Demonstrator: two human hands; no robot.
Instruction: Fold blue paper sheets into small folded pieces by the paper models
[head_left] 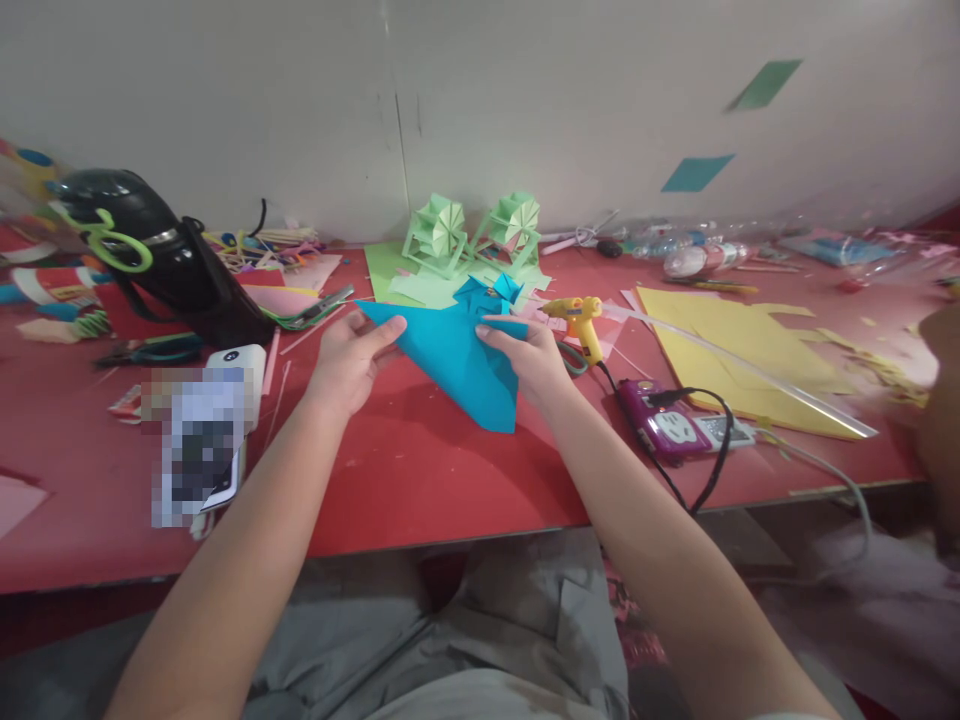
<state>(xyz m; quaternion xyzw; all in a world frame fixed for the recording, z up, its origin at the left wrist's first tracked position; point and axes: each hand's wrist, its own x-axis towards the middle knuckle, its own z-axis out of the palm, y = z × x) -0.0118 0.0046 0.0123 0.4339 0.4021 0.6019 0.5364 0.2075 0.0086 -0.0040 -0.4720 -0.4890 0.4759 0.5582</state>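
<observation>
A sheet of blue paper, folded to a slanting shape, is held up over the red table between both hands. My left hand pinches its left corner between thumb and fingers. On the opposite side, my right hand grips the upper right part, thumb on top. Just behind the sheet lie small blue folded paper pieces, partly hidden by it. Farther back, two light green paper wheels on stands, a left one and a right one, rest on green paper.
A yellow glue gun with a long clear glue stick lies right of my right hand, its cord by a purple power strip. Yellow sheets lie beyond. To the left are a black bottle and a phone.
</observation>
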